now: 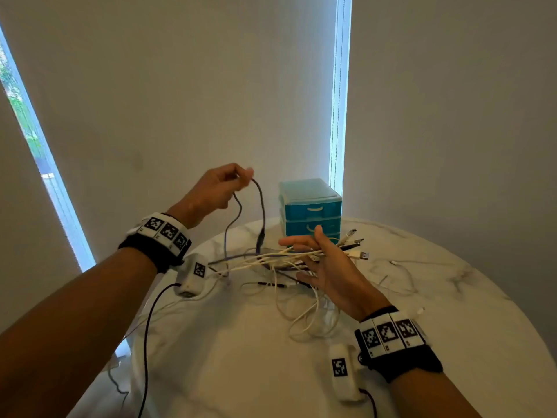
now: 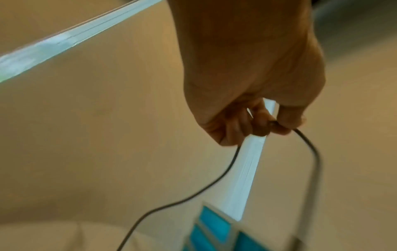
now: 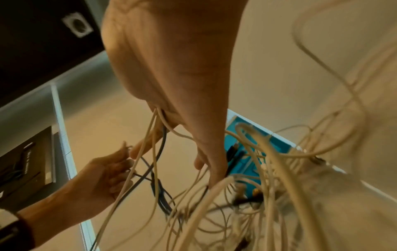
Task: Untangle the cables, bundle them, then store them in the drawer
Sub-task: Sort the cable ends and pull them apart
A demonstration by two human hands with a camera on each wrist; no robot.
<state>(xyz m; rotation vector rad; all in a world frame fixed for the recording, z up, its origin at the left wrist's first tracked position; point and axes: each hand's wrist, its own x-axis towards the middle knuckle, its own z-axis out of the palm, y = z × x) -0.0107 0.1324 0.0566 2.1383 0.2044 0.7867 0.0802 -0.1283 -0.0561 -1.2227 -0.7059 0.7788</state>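
My left hand [image 1: 241,176] is raised above the table and pinches a dark grey cable [image 1: 261,206] between thumb and fingertips; the left wrist view shows that pinch [image 2: 272,125] with the cable [image 2: 225,171] hanging down in a loop. Its lower end runs into a tangle of white and dark cables [image 1: 271,260]. My right hand [image 1: 304,245] is palm up with straight fingers, and the tangle lies across it, plug ends [image 1: 358,245] sticking out to the right. In the right wrist view, strands [image 3: 154,152] pass between the fingers [image 3: 206,152]. The blue drawer unit [image 1: 310,206] stands behind, drawers closed.
The round white marble table [image 1: 241,372] carries loose white cable loops [image 1: 313,321] near its middle and a thin white cable [image 1: 401,273] to the right. Its curved edge drops off at the left and front. Blinds and a wall stand behind the drawer unit.
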